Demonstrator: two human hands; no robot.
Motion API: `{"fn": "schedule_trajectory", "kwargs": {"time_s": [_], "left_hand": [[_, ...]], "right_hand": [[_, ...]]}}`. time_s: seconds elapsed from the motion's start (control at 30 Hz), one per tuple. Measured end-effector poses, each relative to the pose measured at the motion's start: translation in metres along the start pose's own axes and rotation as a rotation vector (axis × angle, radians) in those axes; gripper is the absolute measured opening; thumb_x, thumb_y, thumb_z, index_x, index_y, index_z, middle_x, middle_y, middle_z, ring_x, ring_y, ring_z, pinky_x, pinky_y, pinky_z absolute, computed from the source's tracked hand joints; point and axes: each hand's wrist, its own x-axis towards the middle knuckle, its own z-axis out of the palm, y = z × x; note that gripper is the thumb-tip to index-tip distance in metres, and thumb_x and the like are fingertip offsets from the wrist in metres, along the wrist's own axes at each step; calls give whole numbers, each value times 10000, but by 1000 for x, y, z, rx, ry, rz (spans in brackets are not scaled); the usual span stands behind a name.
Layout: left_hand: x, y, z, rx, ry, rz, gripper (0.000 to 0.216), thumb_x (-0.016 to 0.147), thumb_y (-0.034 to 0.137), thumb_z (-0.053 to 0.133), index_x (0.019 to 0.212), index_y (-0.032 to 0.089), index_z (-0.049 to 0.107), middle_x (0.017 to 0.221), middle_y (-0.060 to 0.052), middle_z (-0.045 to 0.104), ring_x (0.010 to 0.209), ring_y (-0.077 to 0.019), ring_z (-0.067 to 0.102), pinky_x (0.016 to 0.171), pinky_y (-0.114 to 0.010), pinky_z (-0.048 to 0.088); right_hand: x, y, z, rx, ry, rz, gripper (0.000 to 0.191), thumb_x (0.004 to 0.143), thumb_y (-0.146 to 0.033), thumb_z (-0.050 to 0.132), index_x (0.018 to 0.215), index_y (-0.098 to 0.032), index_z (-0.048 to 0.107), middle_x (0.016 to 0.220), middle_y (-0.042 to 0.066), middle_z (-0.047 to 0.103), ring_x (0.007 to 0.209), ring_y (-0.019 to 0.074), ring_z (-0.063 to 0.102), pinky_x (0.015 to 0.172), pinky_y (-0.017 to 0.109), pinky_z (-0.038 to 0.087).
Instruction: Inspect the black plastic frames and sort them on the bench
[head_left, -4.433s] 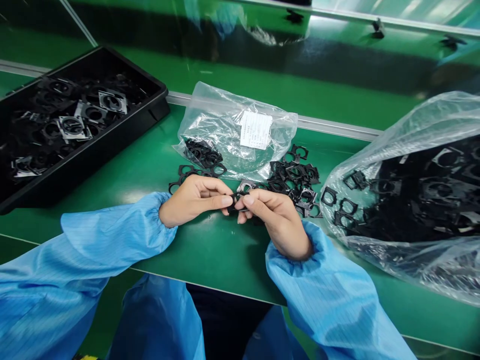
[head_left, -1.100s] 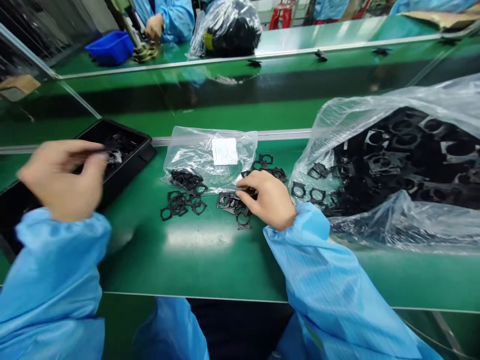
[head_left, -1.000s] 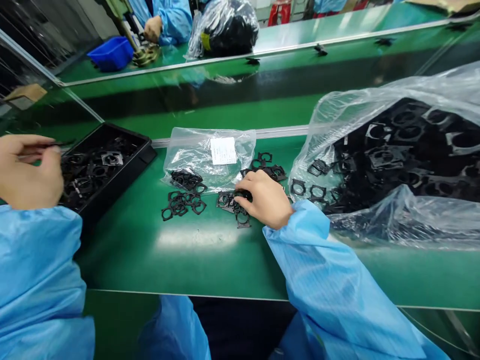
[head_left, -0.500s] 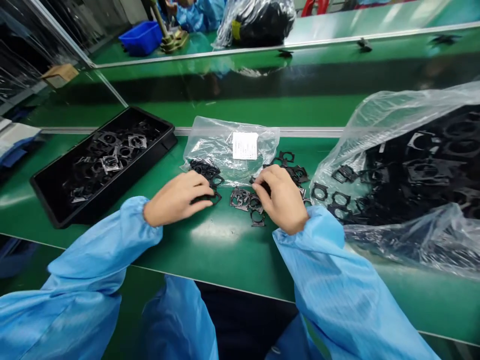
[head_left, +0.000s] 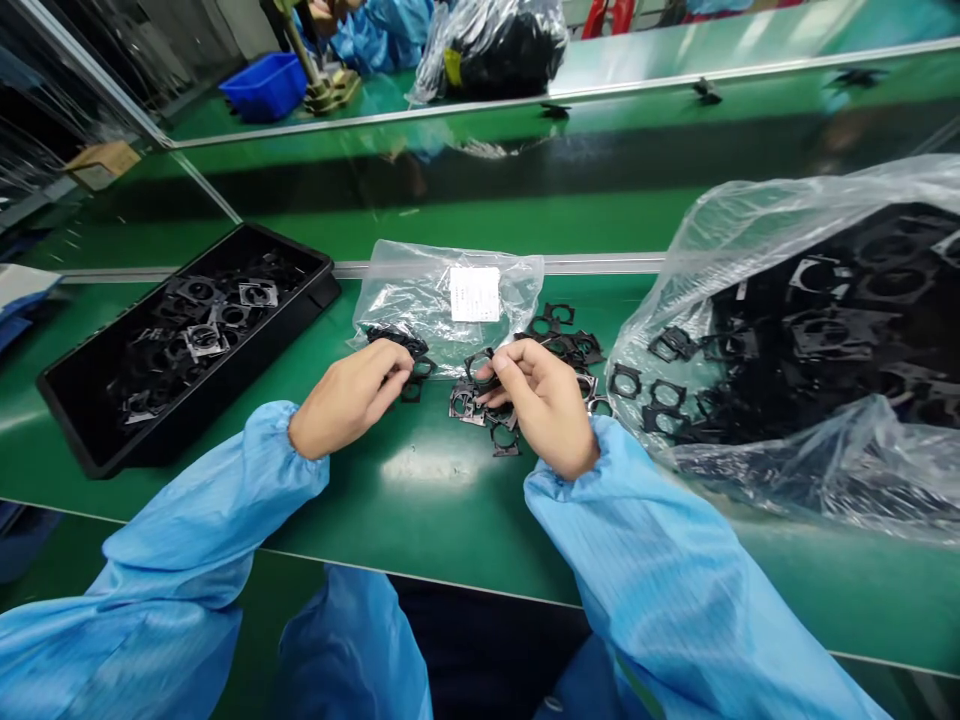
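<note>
- A green table on a factory line, with another green bench running behind it
- The left hand lies palm down, its fingers curled onto loose black frames at the mouth of a small clear bag; whether it grips one cannot be told
- The right hand pinches a single black frame between thumb and fingertips, just above the table, between the two hands
- A black tray of frames sits at the left, and a large clear bag of them lies at the right
</note>
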Motion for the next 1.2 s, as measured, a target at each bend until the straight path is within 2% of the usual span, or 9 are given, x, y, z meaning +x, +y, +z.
{"fn": "schedule_trajectory", "kwargs": {"time_s": [0.13, 0.27, 0.5, 0.6, 0.73, 0.83, 0.93, 1.1, 1.2], "left_hand": [[7, 2, 3, -177, 190, -136, 124, 1028, 258, 519, 963, 203, 609, 814, -4, 681, 705, -146, 689, 700, -268, 530], [5, 14, 24, -399, 368, -153, 137, 1024, 302, 576, 990, 189, 647, 909, -23, 717, 715, -126, 721, 722, -258, 585], [-4, 30, 40, -526, 414, 4, 145, 1011, 202, 593, 969, 201, 731, 816, -45, 736, 847, -174, 713, 804, -315, 587], [-1, 31, 39, -617, 404, -8, 162, 1003, 148, 583, 971, 194, 735, 864, -57, 738, 867, -164, 701, 813, -299, 578], [1, 26, 42, -696, 363, -45, 104, 988, 218, 636, 1001, 174, 729, 961, -90, 732, 881, -171, 696, 782, -289, 580], [1, 26, 45, -757, 275, -60, 130, 969, 287, 679, 929, 167, 708, 907, -81, 706, 778, -159, 664, 697, -276, 564], [1, 27, 47, -757, 264, -76, 146, 972, 269, 671, 868, 168, 679, 831, -52, 664, 705, -137, 618, 665, -268, 536], [2, 27, 49, -723, 361, -73, 187, 992, 283, 662, 850, 163, 677, 812, -38, 672, 704, -124, 612, 666, -250, 517], [1, 27, 48, -701, 363, -46, 164, 990, 274, 672, 877, 158, 692, 835, -44, 693, 725, -125, 631, 675, -243, 526]], "right_hand": [[0, -2, 2, 217, -20, 172, 467, 786, -631, 816, 810, -194, 651, 869, 40, 787, 721, 148, 759, 661, 261, 651], [-1, -1, 3, 268, -19, 247, 457, 797, -598, 821, 810, -181, 635, 871, 39, 791, 634, 126, 762, 585, 217, 626], [-2, 0, 4, 159, -63, 253, 394, 825, -544, 822, 855, -186, 663, 878, 49, 796, 683, 168, 791, 634, 254, 647], [-3, -1, 4, -36, -55, 102, 276, 849, -454, 828, 863, -197, 728, 853, 57, 795, 783, 220, 807, 707, 300, 676], [-5, 6, 6, -394, 0, -281, 55, 911, -295, 765, 917, -241, 773, 1150, 90, 799, 982, 259, 798, 881, 379, 682], [-7, 10, 8, -634, -2, -533, 82, 924, -203, 729, 969, -250, 779, 1140, 89, 802, 1033, 269, 789, 982, 406, 652], [-10, 10, 11, -679, -40, -615, 117, 935, -161, 701, 990, -241, 767, 1118, 88, 797, 1012, 244, 789, 949, 356, 657], [-11, 7, 13, -452, 13, -317, 244, 935, -246, 726, 1177, -224, 708, 1065, 79, 802, 870, 215, 798, 839, 344, 686], [-10, 7, 13, -294, -17, -113, 171, 909, -356, 762, 986, -206, 734, 901, 60, 808, 798, 221, 801, 799, 349, 688]]}}
